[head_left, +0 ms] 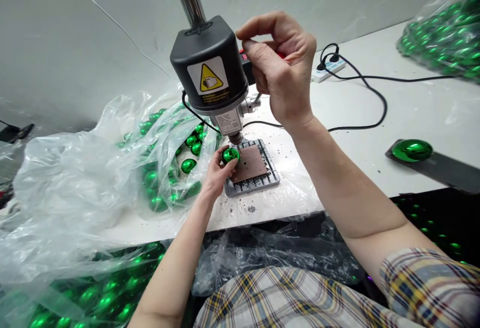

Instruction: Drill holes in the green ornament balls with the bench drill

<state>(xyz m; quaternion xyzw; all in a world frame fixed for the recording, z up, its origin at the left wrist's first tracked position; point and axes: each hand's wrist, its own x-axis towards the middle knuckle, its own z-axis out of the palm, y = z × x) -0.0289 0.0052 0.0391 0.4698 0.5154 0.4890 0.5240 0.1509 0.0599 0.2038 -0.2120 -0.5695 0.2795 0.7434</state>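
Note:
My left hand [218, 172] is closed on a shiny green ball [230, 155], thumb in front. It holds the ball just under the chuck [235, 138] of a small drill press [210, 68], over the left edge of a brown board [252, 164] with a small hole. That board lies on the grey slotted base [255, 184]. Raised at the right side of the black motor head, my right hand [279, 60] has curled fingers. A short metal lever [257, 99] runs up into it, and a bit of red shows behind the fingers; most of the grip is hidden.
Clear plastic bags [86, 168] with green balls [188, 166] spread at left. Dark shavings [252, 209] litter the white table. At right are a power strip [330, 69], a black cable [360, 128], a green ball on a dark flat piece [450, 168] and a full bag [442, 43].

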